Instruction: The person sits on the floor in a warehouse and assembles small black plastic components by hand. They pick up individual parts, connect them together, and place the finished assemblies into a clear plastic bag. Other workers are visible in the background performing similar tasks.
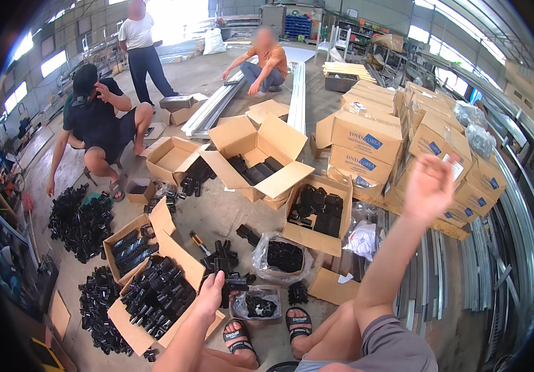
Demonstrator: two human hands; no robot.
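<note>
My left hand (210,299) grips a black plastic part (235,286) low over the concrete floor, right above an open cardboard box (132,328) filled with more black parts. My right hand (429,185) is raised in the air at the right, fingers apart and blurred, holding nothing. It hangs in front of a stack of sealed cartons (366,139). A clear plastic bag of small black pieces (256,304) lies just right of my left hand, near my sandalled feet (299,322).
Several open boxes (256,162) and loose heaps of black parts (81,222) cover the floor. One person (96,121) squats at the left, another (267,62) crouches farther back, a third (140,46) stands. Metal rails (502,260) lie along the right.
</note>
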